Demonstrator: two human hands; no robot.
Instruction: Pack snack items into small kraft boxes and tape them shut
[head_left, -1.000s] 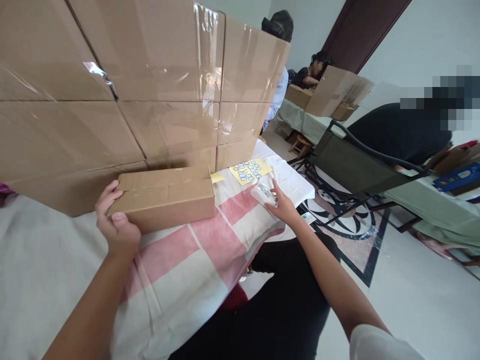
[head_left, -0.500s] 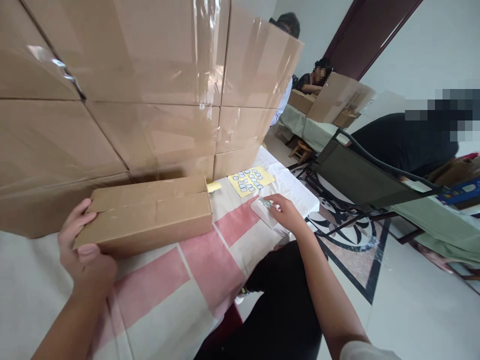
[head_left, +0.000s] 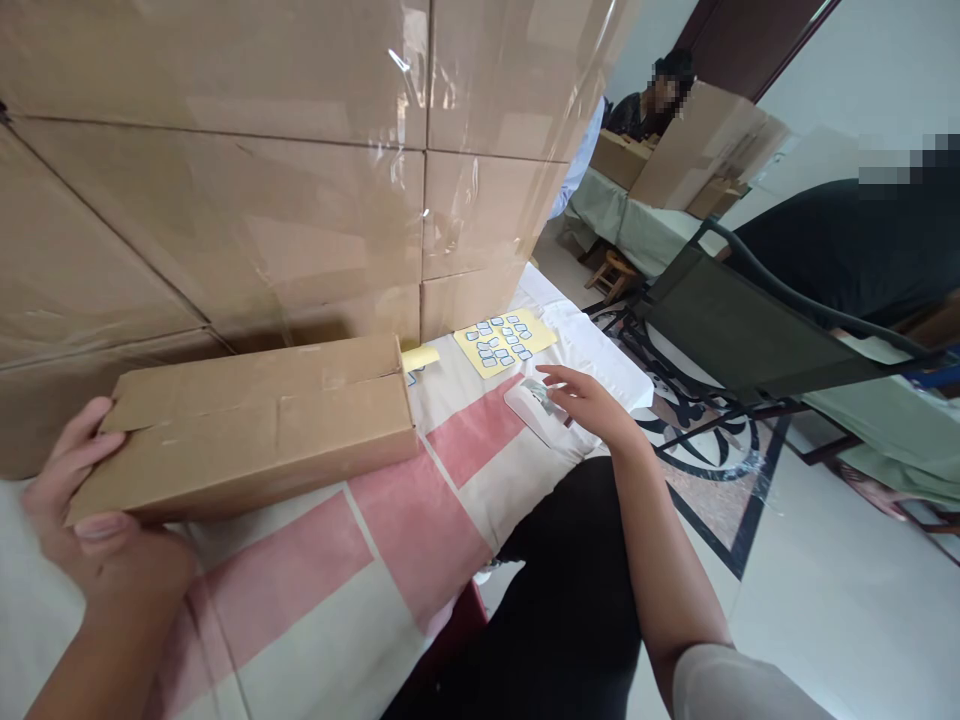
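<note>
A long, narrow cardboard box (head_left: 255,430) lies on the cloth-covered table. My left hand (head_left: 112,540) is wrapped round its left end, thumb at the front and fingers on top. A yellow piece of paper (head_left: 420,358) pokes out from the box's right end. My right hand (head_left: 589,400) is over a small white card (head_left: 531,405) with a greenish picture or piece on it, too small to make out. The fingers of this hand are stretched out and slightly apart. Just behind the card lies a yellow sheet (head_left: 504,340) printed with several small blue-outlined shapes.
A tall wall of taped cardboard boxes (head_left: 315,210) stands behind the long box. The table's white cloth (head_left: 622,375) ends to the right, above the tiled floor. A dark folding chair (head_left: 772,320) with a seated person is at right; another person (head_left: 652,105) works behind cardboard farther back.
My right hand's fingers have straightened and loosened from the white card, which now shows more. The view has shifted; my left hand still grips the box.
</note>
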